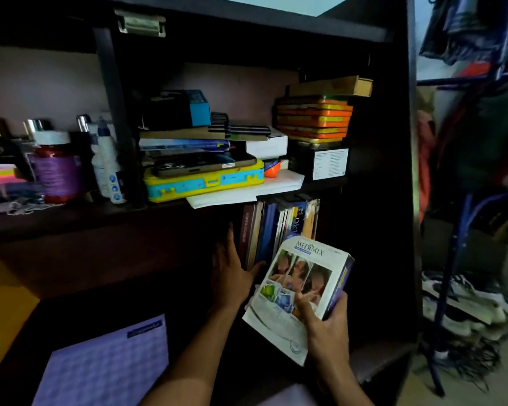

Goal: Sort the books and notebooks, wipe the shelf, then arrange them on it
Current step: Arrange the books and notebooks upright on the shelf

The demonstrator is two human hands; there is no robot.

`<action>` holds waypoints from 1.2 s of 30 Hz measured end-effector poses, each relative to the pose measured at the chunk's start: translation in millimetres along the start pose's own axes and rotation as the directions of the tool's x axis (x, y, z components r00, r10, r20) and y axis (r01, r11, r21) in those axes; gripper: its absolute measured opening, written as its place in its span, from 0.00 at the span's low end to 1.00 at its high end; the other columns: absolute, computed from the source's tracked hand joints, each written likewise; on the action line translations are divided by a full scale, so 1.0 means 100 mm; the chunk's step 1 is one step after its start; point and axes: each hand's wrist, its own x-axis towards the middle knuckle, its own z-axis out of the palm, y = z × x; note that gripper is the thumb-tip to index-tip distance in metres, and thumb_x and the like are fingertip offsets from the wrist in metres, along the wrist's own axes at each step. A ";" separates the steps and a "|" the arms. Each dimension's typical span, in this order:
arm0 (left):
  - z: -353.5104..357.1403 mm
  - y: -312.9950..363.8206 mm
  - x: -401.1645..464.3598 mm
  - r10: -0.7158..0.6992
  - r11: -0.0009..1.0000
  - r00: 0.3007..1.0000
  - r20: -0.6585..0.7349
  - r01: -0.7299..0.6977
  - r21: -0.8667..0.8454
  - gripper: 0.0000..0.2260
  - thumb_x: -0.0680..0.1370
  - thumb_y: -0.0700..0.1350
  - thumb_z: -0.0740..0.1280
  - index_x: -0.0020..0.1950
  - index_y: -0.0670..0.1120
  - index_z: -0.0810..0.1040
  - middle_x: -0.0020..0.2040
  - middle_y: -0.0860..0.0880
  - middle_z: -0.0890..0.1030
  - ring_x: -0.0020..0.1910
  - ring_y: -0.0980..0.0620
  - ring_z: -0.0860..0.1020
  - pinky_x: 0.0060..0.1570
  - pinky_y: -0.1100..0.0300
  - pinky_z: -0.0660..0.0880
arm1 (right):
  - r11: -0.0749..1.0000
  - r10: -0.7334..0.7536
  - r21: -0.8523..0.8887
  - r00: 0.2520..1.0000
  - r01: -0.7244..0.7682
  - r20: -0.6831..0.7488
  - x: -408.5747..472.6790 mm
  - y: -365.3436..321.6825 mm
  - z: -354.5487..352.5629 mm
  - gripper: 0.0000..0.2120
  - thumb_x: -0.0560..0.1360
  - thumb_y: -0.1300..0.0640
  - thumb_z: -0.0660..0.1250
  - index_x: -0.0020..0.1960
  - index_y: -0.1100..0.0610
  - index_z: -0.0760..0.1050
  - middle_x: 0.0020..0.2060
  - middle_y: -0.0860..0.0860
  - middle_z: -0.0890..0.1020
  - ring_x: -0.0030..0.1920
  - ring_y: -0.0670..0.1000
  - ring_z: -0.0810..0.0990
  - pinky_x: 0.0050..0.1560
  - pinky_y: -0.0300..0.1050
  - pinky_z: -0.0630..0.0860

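Hands on box, books

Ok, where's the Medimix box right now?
In the head view, lower right: the right hand grips the Medimix box with some papers, just below the upright books, beside the left hand.

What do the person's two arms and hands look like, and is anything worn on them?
Both forearms are bare as far as the picture shows: no sleeve, watch or bracelet is visible. The left hand and the right hand wear no gloves, and I can see no rings, though the light is dim. Both arms enter from the bottom edge.
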 end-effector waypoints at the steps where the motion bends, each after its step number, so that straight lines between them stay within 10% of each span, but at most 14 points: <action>1: 0.04 -0.05 0.00 0.001 1.000 1.000 -0.021 -0.001 0.007 0.54 0.69 0.65 0.75 0.83 0.57 0.41 0.80 0.41 0.59 0.77 0.38 0.62 0.70 0.42 0.67 | 1.000 -0.007 -0.008 1.000 0.007 0.008 0.00 0.00 0.00 0.22 0.67 0.44 0.76 0.56 0.45 0.71 0.48 0.46 0.86 0.46 0.47 0.86 0.49 0.57 0.84; 7: 0.11 -0.11 0.00 0.148 0.973 0.985 -0.083 -0.130 0.192 0.54 0.72 0.57 0.77 0.84 0.51 0.40 0.79 0.36 0.60 0.74 0.34 0.68 0.65 0.42 0.72 | 0.993 -0.096 -0.067 0.993 0.101 0.067 -0.02 -0.01 0.01 0.22 0.71 0.51 0.77 0.59 0.48 0.70 0.48 0.36 0.84 0.45 0.40 0.85 0.42 0.37 0.81; 12: 0.02 -0.04 -0.01 0.201 0.955 0.975 -0.093 -0.174 0.241 0.54 0.72 0.40 0.76 0.83 0.57 0.39 0.83 0.38 0.40 0.78 0.31 0.58 0.65 0.38 0.73 | 0.987 -0.127 -0.091 0.989 0.134 0.077 -0.07 -0.04 0.03 0.22 0.71 0.52 0.77 0.59 0.49 0.70 0.48 0.35 0.84 0.45 0.39 0.85 0.42 0.36 0.81; 17: -0.04 0.03 -0.05 0.300 0.943 0.953 0.047 -0.303 0.139 0.34 0.85 0.54 0.59 0.73 0.77 0.35 0.75 0.62 0.23 0.79 0.48 0.30 0.77 0.32 0.49 | 0.980 -0.149 -0.119 0.985 0.159 0.090 -0.09 -0.07 0.03 0.21 0.71 0.53 0.78 0.57 0.50 0.69 0.48 0.33 0.83 0.45 0.38 0.84 0.41 0.33 0.79; 22: -0.03 -0.01 -0.02 0.257 0.917 0.965 -0.056 -0.225 0.330 0.43 0.76 0.57 0.74 0.80 0.69 0.48 0.82 0.42 0.32 0.81 0.36 0.38 0.73 0.29 0.58 | 0.967 -0.201 -0.135 0.971 0.218 0.131 -0.12 -0.10 0.05 0.26 0.68 0.47 0.77 0.60 0.50 0.69 0.49 0.30 0.81 0.47 0.34 0.83 0.43 0.30 0.78; 28: -0.23 -0.05 -0.11 0.116 0.993 0.990 -0.079 -0.117 -0.008 0.28 0.86 0.40 0.53 0.78 0.69 0.56 0.80 0.60 0.32 0.81 0.49 0.38 0.74 0.27 0.54 | 0.952 -0.243 -0.146 0.953 0.270 0.178 -0.16 -0.10 0.10 0.29 0.68 0.45 0.76 0.63 0.46 0.66 0.52 0.30 0.80 0.51 0.36 0.83 0.47 0.31 0.79; 32: -0.42 0.11 -0.10 -0.082 0.992 0.984 -0.157 0.065 -0.109 0.32 0.80 0.64 0.64 0.75 0.76 0.46 0.84 0.53 0.50 0.81 0.46 0.57 0.71 0.39 0.64 | 0.938 -0.243 -0.196 0.946 0.286 0.217 -0.08 -0.09 0.19 0.29 0.72 0.49 0.77 0.67 0.44 0.65 0.54 0.32 0.81 0.53 0.36 0.82 0.49 0.32 0.80; 36: -0.48 -0.02 -0.03 -0.126 0.992 0.981 -0.147 0.120 -0.047 0.36 0.76 0.65 0.70 0.75 0.76 0.50 0.83 0.51 0.53 0.79 0.41 0.61 0.68 0.41 0.69 | 0.925 -0.257 -0.222 0.937 0.310 0.236 0.12 -0.07 0.40 0.31 0.74 0.48 0.76 0.70 0.47 0.64 0.58 0.37 0.79 0.56 0.35 0.80 0.50 0.33 0.80</action>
